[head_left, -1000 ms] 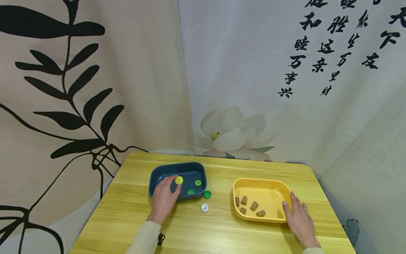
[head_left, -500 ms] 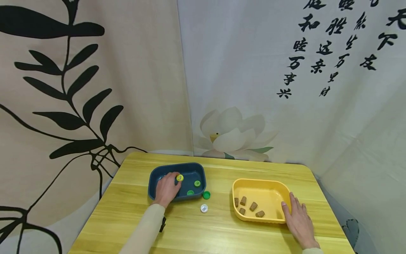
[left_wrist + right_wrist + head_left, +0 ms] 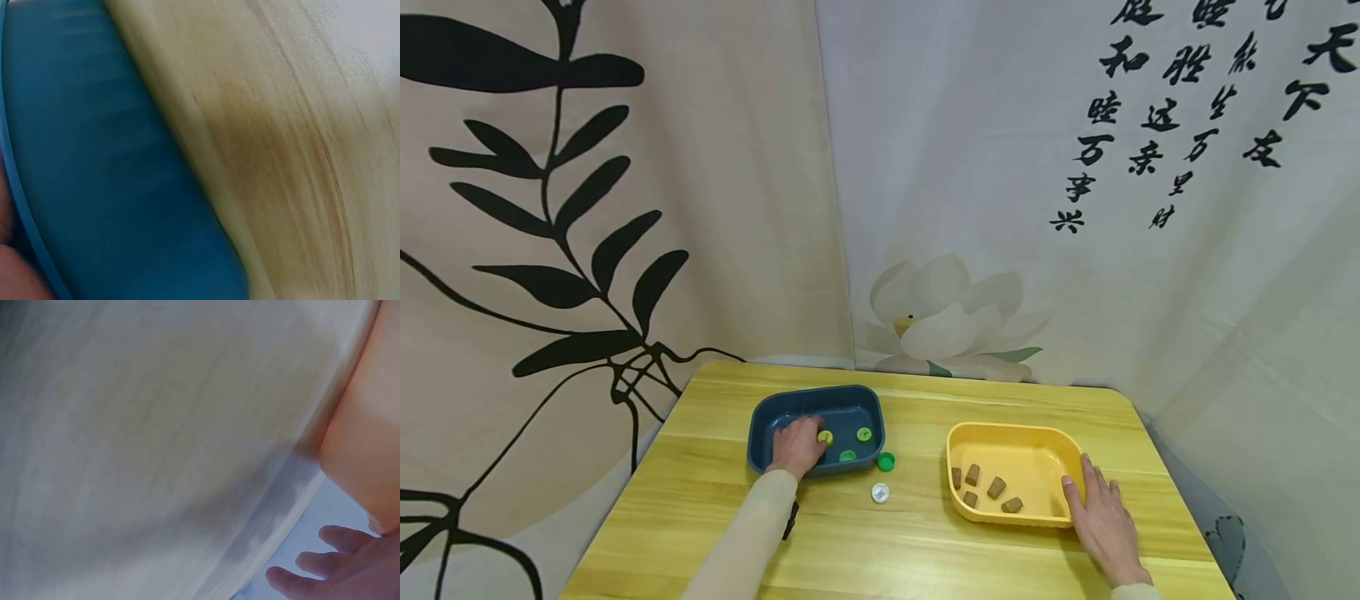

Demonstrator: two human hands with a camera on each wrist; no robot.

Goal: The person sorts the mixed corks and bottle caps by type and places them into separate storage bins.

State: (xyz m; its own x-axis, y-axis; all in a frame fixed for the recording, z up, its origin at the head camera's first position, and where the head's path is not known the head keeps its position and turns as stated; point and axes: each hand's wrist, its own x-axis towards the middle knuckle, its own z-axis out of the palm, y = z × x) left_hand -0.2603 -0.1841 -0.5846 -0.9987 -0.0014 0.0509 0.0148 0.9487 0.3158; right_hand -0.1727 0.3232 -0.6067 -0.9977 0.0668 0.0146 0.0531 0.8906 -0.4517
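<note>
In the head view my left hand (image 3: 797, 446) reaches over the near rim into a dark blue tray (image 3: 767, 408). Its fingertips are down at a yellow bottle cap (image 3: 826, 437), which the fingers partly cover. Two green bottle caps, one at the right (image 3: 864, 434) and one nearer the front (image 3: 847, 456), lie in the same tray. My right hand (image 3: 1103, 529) rests at the right rim of a yellow tray (image 3: 1045, 450), fingers extended. Left in that tray lie several short brown corks (image 3: 996, 487). The left wrist view shows mainly the blue tray's outer wall (image 3: 112, 156).
Beside the blue tray's right front corner, a green cap (image 3: 886, 461) lies on the wooden table (image 3: 850, 550). A white cap (image 3: 880, 493) is just in front of it. Printed curtains (image 3: 760, 208) hang behind the table.
My left hand first moved farther over the blue tray with the yellow bottle cap, then lowered it toward the tray floor. The right hand stays at the yellow tray's rim.
</note>
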